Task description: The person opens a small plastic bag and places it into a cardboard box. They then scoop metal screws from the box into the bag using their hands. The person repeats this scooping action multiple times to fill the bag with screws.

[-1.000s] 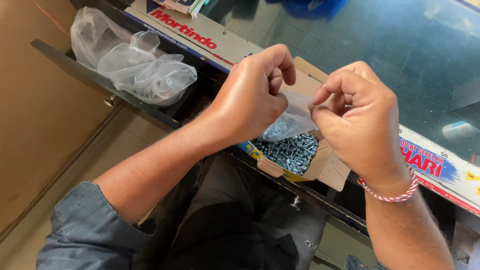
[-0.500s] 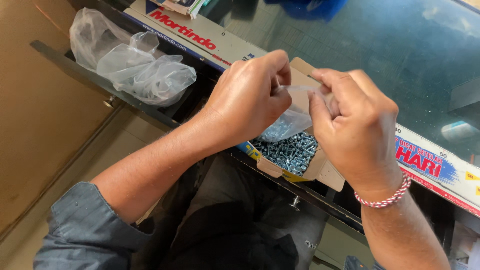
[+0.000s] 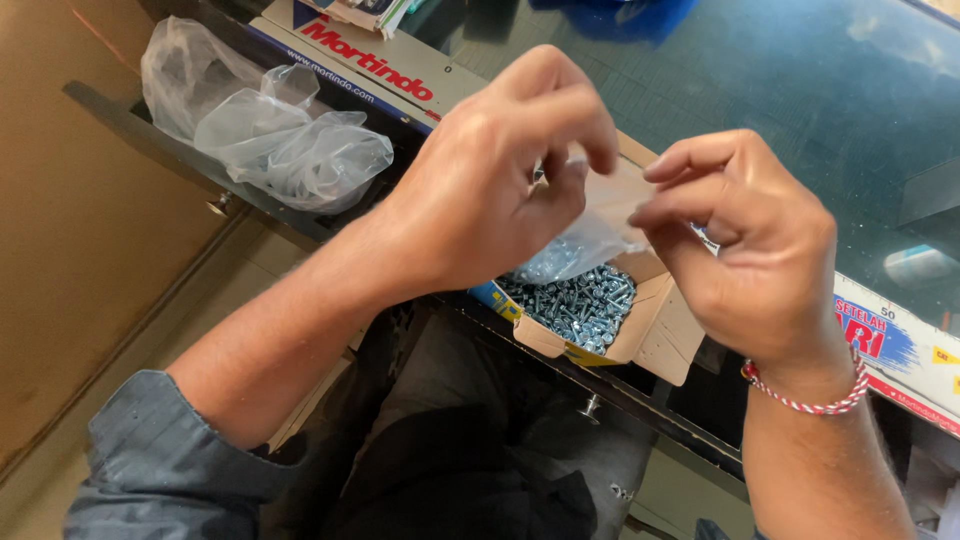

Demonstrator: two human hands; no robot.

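I am pinching a small clear plastic bag (image 3: 590, 235) between my left hand (image 3: 490, 180) and right hand (image 3: 750, 240). Both are hovering above an open cardboard box of screws (image 3: 590, 310)

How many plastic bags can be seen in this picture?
2. A small bag is held between the left hand and the right hand above the screw box. A crumpled bag lies at upper left; more may be hidden.

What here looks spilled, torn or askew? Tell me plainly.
Nothing is spilled. The open cardboard box of screws overhangs the edge of the glass-topped counter, so it could tip. Both hands, left hand and right hand, pinch a small clear bag above it. Crumpled plastic bags lie loose at the left.
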